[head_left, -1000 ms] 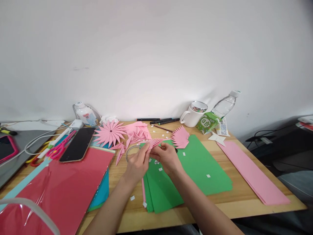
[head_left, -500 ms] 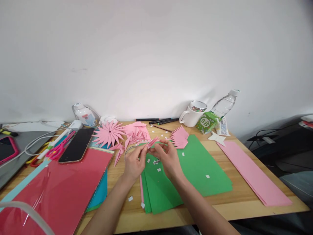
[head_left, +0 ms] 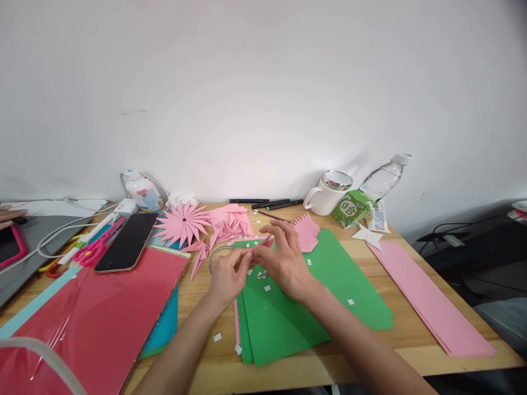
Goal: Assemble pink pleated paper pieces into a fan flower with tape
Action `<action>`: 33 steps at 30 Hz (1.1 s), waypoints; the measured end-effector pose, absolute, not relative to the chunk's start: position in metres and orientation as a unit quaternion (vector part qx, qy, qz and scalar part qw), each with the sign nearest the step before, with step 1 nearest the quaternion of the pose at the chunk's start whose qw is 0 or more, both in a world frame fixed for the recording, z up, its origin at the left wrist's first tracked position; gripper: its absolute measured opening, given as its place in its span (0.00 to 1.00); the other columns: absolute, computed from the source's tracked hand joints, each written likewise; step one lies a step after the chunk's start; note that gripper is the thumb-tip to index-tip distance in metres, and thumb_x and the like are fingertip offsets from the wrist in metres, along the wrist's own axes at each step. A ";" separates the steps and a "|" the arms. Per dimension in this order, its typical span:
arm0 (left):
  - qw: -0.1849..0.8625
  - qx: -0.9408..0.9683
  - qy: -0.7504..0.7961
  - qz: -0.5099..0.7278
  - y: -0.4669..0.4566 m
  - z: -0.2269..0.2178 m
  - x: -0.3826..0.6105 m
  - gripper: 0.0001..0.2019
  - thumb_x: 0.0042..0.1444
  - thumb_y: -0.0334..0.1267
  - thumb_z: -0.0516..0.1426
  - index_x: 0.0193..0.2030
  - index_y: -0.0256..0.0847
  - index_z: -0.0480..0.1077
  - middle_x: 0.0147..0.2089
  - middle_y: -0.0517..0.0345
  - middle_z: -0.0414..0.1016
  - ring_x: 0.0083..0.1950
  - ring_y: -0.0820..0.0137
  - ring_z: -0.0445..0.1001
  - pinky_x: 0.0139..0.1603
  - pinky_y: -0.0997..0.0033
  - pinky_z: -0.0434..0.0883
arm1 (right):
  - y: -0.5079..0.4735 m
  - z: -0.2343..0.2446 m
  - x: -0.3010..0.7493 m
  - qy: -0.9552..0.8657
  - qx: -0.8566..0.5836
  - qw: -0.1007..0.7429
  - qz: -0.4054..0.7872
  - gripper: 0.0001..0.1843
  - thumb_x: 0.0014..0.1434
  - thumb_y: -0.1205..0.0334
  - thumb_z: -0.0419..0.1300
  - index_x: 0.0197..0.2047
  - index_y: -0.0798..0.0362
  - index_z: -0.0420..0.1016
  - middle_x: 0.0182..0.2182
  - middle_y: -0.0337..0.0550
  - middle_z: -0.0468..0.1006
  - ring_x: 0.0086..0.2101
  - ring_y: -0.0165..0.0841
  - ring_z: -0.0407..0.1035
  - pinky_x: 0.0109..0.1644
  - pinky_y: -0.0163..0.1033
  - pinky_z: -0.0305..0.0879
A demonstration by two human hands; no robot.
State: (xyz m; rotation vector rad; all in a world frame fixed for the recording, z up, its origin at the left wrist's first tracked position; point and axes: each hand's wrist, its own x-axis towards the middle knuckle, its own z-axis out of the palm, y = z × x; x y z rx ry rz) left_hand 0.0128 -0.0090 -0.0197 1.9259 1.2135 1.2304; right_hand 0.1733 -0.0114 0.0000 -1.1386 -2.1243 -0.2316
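Head: ring (head_left: 210,261) partly behind left fingers (head_left: 235,257)

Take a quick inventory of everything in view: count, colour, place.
Paper flower: 1, pink, back left
Fan: 1, pink, back centre
Sheets: several, green, centre
Strips: 2+, pink, right
Mug: 1, white, back right
Box: 1, green, beside mug
Bottles: 2, white and clear, back
Pens: several, black, by wall
Scissors: 1, pink, left
Large phone: 1, black, left
Pack: 1, red, front left
Other person's hand: 1, left edge
Hands: 2, bare, centre, at pink paper

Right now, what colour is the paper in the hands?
Pink; the folded paper shows best in the head view.
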 end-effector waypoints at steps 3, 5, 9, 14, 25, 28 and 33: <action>0.303 0.705 0.454 0.453 -0.009 -0.021 0.013 0.11 0.60 0.40 0.54 0.33 0.41 0.76 0.27 0.56 0.80 0.27 0.69 0.78 0.25 0.74 0.73 | -0.008 -0.001 0.177 -0.838 -0.421 0.339 -0.078 0.07 0.62 0.64 0.58 0.34 0.49 0.76 0.47 0.49 0.69 0.55 0.44 0.57 0.56 0.53 0.62; 0.309 0.704 0.459 0.445 -0.009 -0.021 0.013 0.11 0.60 0.41 0.54 0.32 0.41 0.75 0.27 0.56 0.80 0.27 0.69 0.78 0.25 0.74 0.73 | -0.006 -0.002 0.179 -0.845 -0.413 0.331 -0.071 0.07 0.62 0.64 0.58 0.33 0.50 0.77 0.47 0.49 0.69 0.53 0.44 0.59 0.53 0.51 0.64; 0.322 0.697 0.465 0.441 -0.007 -0.022 0.012 0.11 0.59 0.41 0.54 0.30 0.41 0.75 0.26 0.56 0.80 0.26 0.68 0.78 0.24 0.73 0.74 | -0.004 -0.006 0.182 -0.859 -0.414 0.297 -0.051 0.07 0.62 0.65 0.58 0.37 0.47 0.77 0.48 0.49 0.70 0.49 0.43 0.64 0.47 0.49 0.66; 0.494 0.609 0.440 0.439 -0.004 -0.022 0.010 0.11 0.56 0.46 0.57 0.30 0.41 0.73 0.28 0.53 0.81 0.28 0.63 0.81 0.26 0.66 0.78 | 0.002 -0.010 0.192 -0.854 -0.393 0.337 0.059 0.05 0.63 0.65 0.56 0.40 0.51 0.73 0.45 0.50 0.71 0.43 0.37 0.70 0.43 0.43 0.71; 0.485 0.602 0.470 0.426 -0.004 -0.028 0.012 0.12 0.56 0.46 0.56 0.35 0.39 0.73 0.33 0.52 0.81 0.34 0.62 0.82 0.36 0.61 0.80 | 0.006 -0.025 0.189 -0.840 -0.376 0.388 0.041 0.06 0.62 0.68 0.57 0.36 0.51 0.74 0.44 0.47 0.71 0.40 0.34 0.71 0.40 0.38 0.71; 0.478 0.604 0.479 0.420 -0.004 -0.030 0.012 0.11 0.56 0.44 0.56 0.33 0.39 0.73 0.31 0.52 0.80 0.31 0.62 0.81 0.33 0.62 0.80 | 0.004 -0.024 0.188 -0.857 -0.377 0.352 -0.012 0.08 0.61 0.71 0.56 0.37 0.50 0.75 0.45 0.48 0.72 0.39 0.35 0.70 0.38 0.39 0.69; 0.498 0.595 0.475 0.415 -0.005 -0.029 0.012 0.10 0.57 0.42 0.56 0.33 0.38 0.72 0.32 0.51 0.80 0.32 0.63 0.82 0.34 0.64 0.80 | 0.004 -0.019 0.191 -0.867 -0.362 0.344 0.007 0.09 0.59 0.72 0.57 0.38 0.49 0.75 0.46 0.48 0.71 0.45 0.38 0.68 0.45 0.42 0.69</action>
